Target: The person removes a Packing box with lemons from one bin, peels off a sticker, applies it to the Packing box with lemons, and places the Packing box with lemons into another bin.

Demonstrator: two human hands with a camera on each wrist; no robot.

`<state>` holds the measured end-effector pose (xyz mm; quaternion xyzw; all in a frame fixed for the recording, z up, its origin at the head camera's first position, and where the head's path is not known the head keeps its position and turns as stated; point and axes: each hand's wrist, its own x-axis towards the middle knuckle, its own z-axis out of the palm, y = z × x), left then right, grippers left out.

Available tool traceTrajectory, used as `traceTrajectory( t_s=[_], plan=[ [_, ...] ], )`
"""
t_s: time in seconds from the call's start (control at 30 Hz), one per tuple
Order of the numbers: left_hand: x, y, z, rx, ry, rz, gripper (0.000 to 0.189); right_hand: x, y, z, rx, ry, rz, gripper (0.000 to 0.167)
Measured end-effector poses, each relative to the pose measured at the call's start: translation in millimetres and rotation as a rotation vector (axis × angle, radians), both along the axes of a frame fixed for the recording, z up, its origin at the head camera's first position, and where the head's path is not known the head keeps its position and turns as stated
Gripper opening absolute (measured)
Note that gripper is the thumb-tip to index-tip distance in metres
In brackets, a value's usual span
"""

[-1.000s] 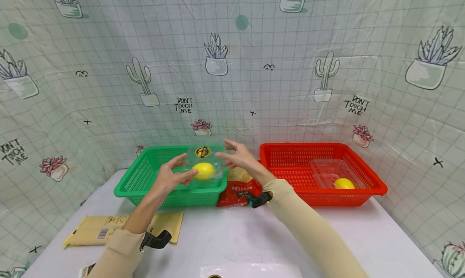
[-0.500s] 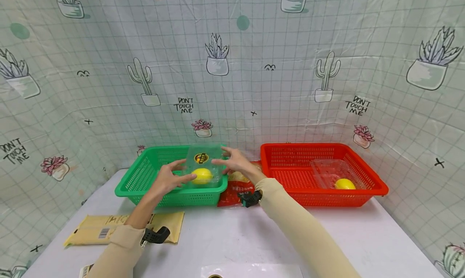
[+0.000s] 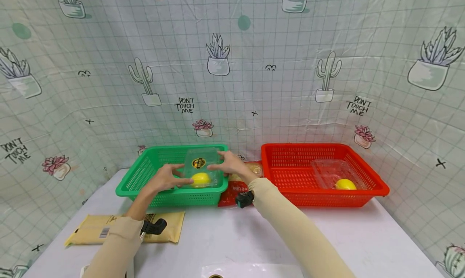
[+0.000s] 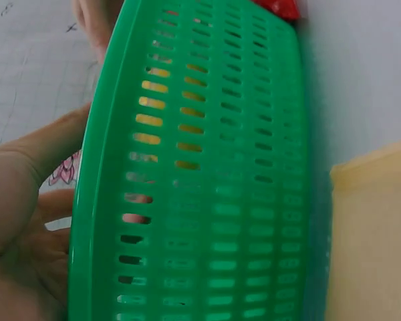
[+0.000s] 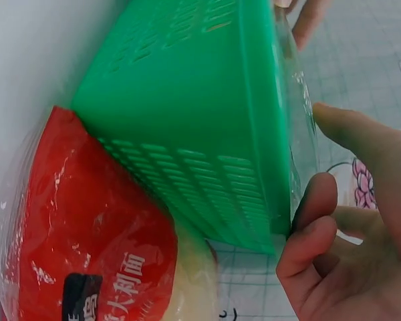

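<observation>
Left hand [image 3: 165, 179] and right hand [image 3: 232, 165] grip opposite sides of the clear box [image 3: 204, 170], best lowered evenly into the green basket [image 3: 174, 198].

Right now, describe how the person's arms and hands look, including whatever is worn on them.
Both arms wear long, plain beige sleeves: the left sleeve and the right sleeve. A chunky black device sits at each wrist, the left device and the right device. The left hand and right hand are ungloved. I see no cables.
</observation>
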<state>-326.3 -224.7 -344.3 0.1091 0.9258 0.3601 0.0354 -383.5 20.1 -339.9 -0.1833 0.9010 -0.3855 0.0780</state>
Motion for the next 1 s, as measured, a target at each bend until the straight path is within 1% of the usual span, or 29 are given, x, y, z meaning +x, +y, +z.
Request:
traceTrajectory(
  t_s=[0.1, 0.2, 0.33, 0.5, 0.67, 0.8, 0.93, 1.0],
  plan=[
    [-2.6, -2.9, 1.4, -0.022, -0.024, -0.035, 0.084, 2.1, -3.0, 1.2, 0.080, 0.030, -0.006, 0.085],
    [-4.1, -5.9, 2.2, -0.027, -0.039, -0.072, 0.084, 3.8, -5.8, 1.8, 0.192, 0.085, -0.013, 0.085],
    [-4.5, -8.5, 2.0, -0.040, -0.068, -0.107, 0.085, 6.1, -8.6, 2.3, 0.314, 0.137, -0.006, 0.086],
    [-4.5, -7.6, 1.7, -0.068, -0.097, -0.116, 0.084, 9.3, -10.3, 2.4, 0.394, 0.153, 0.011, 0.089],
    [-5.8, -5.8, -1.7, -0.106, -0.117, -0.113, 0.081, 12.0, -11.5, 0.5, 0.476, 0.195, 0.015, 0.088],
    [-7.2, -5.4, -4.0, -0.151, -0.111, -0.130, 0.078, 12.1, -14.0, -1.0, 0.513, 0.234, 0.011, 0.085],
    [-9.0, -4.3, -3.8, -0.156, -0.108, -0.137, 0.077, 12.1, -16.1, -0.5, 0.543, 0.264, -0.002, 0.082],
    [-9.3, -3.3, -3.0, -0.156, -0.110, -0.137, 0.076, 12.1, -17.0, -0.3, 0.568, 0.288, 0.000, 0.076]
  ],
)
